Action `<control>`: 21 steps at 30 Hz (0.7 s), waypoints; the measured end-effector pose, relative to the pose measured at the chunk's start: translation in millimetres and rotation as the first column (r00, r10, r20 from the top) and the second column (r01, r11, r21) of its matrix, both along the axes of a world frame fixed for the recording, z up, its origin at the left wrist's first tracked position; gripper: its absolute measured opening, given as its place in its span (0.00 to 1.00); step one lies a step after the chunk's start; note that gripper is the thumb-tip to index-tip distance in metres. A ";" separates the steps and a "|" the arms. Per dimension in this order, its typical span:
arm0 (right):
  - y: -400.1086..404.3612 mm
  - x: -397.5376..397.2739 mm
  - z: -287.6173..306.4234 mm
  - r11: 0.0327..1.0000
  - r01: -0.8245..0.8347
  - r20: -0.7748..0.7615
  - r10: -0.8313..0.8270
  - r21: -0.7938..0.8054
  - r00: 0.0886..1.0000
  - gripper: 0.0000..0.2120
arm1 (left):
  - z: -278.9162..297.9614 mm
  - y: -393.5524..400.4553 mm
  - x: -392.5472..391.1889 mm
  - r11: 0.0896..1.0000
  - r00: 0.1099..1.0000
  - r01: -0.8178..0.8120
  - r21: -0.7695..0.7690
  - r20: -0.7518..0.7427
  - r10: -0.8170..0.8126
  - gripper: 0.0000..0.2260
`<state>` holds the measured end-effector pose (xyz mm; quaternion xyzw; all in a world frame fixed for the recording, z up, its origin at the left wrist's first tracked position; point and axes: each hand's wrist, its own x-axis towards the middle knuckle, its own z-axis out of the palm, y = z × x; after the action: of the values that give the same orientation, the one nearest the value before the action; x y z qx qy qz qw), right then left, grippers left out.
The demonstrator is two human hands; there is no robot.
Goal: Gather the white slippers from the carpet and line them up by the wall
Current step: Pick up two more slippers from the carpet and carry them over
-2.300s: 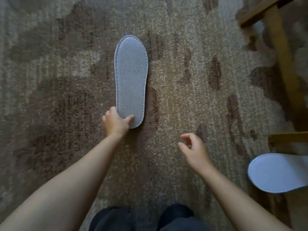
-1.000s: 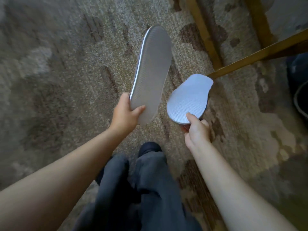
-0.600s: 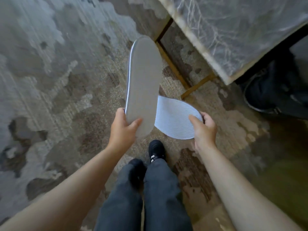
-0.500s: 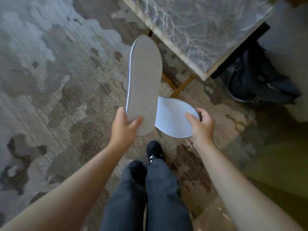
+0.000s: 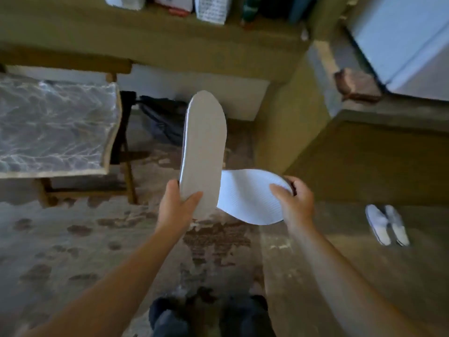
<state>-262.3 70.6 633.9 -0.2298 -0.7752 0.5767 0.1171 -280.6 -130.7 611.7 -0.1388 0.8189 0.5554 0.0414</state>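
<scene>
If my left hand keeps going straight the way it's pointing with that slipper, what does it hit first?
Probably the dark bag on the floor by the wall. The left hand points up-frame, its slipper leading, and the slipper's tip overlaps the bag's edge. Depth is unclear, so it might pass over the bag.

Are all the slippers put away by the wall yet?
Not yet. One pair of white slippers already sits side by side on the floor at right. Two more are in hand: the left hand holds one slipper, the right hand another. Both must be set down beside that pair.
</scene>
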 end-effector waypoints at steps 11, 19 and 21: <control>299.3 193.0 48.3 0.752 0.658 -0.080 -0.659 -0.043 0.748 0.09 | 31.2 356.5 79.3 0.773 0.772 0.633 0.034 -0.093 -0.628 0.14; 427.3 317.4 46.3 0.337 0.936 -0.127 -0.938 -0.102 0.323 0.08 | 38.6 557.0 150.6 0.355 0.369 0.926 0.126 -0.113 -0.923 0.11; 461.0 332.8 42.5 0.275 0.955 -0.122 -0.957 -0.109 0.262 0.07 | 36.0 607.5 160.6 0.279 0.297 0.946 0.165 -0.097 -0.950 0.11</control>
<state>70.5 531.6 676.4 -0.6028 -0.4640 0.4113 0.5021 -120.1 476.8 647.7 0.3728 0.6835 0.4963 0.3841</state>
